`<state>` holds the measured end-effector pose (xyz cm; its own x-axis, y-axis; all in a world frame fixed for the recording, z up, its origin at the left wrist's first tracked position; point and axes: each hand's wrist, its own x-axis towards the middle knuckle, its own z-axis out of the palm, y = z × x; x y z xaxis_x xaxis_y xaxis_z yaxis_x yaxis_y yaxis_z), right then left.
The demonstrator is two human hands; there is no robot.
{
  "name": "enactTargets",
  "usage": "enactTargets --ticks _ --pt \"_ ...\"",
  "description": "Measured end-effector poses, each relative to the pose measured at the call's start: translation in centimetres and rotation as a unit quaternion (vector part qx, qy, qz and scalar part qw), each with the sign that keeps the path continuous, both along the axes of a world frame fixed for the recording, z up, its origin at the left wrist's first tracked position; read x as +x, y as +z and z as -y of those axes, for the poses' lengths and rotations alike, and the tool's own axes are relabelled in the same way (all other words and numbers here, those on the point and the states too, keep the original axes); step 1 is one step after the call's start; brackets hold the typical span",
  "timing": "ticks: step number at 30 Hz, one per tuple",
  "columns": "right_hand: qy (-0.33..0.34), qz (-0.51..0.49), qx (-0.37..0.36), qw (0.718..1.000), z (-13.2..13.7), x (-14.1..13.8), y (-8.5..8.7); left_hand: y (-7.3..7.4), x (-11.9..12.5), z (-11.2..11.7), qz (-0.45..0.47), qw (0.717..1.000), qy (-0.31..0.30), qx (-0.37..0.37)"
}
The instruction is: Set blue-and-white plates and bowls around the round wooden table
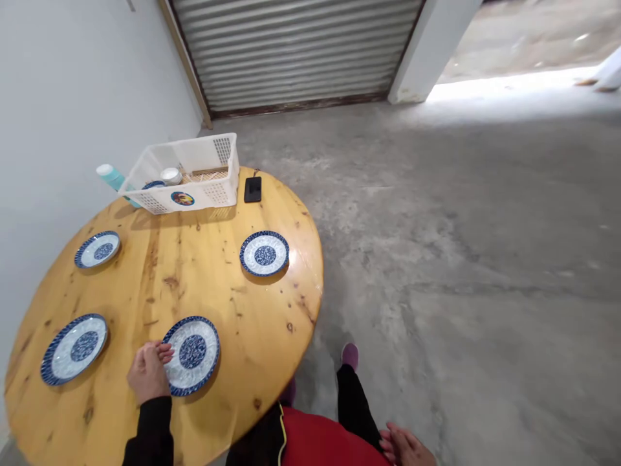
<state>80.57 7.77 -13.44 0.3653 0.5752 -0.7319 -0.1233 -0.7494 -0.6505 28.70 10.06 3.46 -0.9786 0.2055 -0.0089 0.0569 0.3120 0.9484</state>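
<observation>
My left hand [148,370] hovers at the left rim of a blue-and-white plate [193,353], its fingers loosely curled together and the fingertips overlapping the rim. Nothing shows between those fingers, and the plate lies face up near the table's front edge. To the left of that hand lies another plate [83,346] of the same pattern. Low at the right, my right hand [406,445] hangs beside my leg, away from the table, fingers loosely bent and slightly apart, holding nothing visible.
The round wooden table [194,285] also bears a far-left plate [98,250] and a right-hand plate [264,254]. Toward the back stand a white plastic basket [213,194] with dishes inside, a black phone [253,189] and a stack of light-blue cups [112,177]. Concrete floor [436,226] surrounds it.
</observation>
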Motion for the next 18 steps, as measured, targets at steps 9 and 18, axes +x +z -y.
enactTargets --ticks 9,18 --pt "0.019 -0.011 0.075 0.997 -17.9 10.7 1.1 -0.4 21.5 -14.5 0.058 0.985 -0.164 0.004" --pt "0.027 -0.031 0.079 0.996 -28.9 19.3 -0.2 -1.1 36.5 -24.0 0.097 0.93 -0.351 -0.048"
